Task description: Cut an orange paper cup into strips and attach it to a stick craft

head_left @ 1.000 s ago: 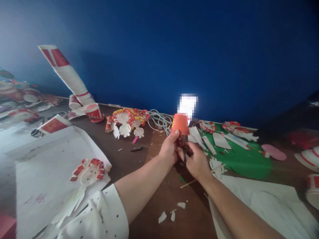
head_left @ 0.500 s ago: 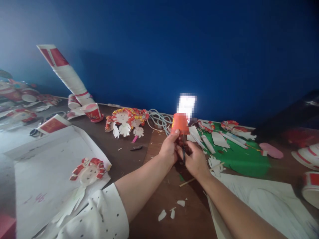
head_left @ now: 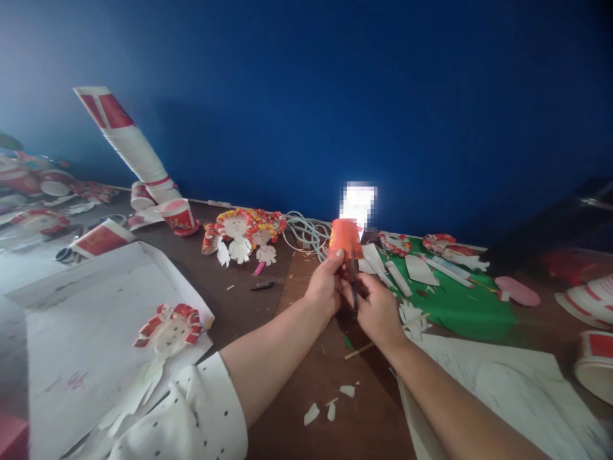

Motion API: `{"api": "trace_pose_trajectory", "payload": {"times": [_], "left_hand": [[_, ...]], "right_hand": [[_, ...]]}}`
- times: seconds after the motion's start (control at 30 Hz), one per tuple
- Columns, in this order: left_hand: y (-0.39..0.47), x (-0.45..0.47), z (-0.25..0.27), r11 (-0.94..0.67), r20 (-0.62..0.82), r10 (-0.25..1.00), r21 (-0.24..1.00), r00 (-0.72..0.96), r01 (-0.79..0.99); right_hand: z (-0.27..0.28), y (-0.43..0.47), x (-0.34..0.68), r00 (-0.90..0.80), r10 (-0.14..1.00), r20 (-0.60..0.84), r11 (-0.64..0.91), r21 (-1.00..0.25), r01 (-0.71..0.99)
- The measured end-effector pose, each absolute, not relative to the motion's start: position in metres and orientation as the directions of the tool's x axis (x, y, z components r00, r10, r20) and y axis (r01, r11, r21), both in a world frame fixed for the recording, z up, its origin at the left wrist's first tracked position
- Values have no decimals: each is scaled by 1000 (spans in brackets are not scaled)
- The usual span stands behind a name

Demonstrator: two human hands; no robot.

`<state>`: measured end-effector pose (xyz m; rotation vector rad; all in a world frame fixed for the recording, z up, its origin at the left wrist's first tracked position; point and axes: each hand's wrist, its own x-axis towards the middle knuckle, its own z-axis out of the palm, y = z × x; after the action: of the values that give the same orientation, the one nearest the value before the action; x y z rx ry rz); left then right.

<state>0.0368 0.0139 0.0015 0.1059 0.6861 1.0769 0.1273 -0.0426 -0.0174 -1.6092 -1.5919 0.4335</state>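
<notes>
My left hand [head_left: 324,286] is closed around the lower part of an orange paper cup [head_left: 341,235], thumb on its near side. The cup narrows toward the top and has yellow marks on its left edge. Dark scissors [head_left: 354,286] are gripped in my right hand [head_left: 382,312], just right of the left one. Their blades point upward and overlap the cup's right side. The fingers of both hands partly hide the handles and the cup's lower rim. Small white paper scraps [head_left: 312,414] lie on the brown table below the hands.
Paper dolls with red and yellow curls [head_left: 235,225] and coiled cables [head_left: 309,231] are near the blue wall. A tall leaning stack of cups [head_left: 136,150] stands left. At right are green paper [head_left: 472,306], markers and a stick [head_left: 359,351]. White sheets [head_left: 71,332] flank both arms.
The scissor blades reach higher across the orange cup than before, and the cup has turned slightly. Both hands stay in nearly the same place.
</notes>
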Motion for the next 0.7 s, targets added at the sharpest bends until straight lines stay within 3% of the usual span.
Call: {"api": "trace_pose_trajectory", "payload": {"times": [0.7], "left_hand": [[6,44,-11,495,-353,863,441,362,-749]], "right_hand": [[-10,-39,130,183,931,316,136,-764,631]]}}
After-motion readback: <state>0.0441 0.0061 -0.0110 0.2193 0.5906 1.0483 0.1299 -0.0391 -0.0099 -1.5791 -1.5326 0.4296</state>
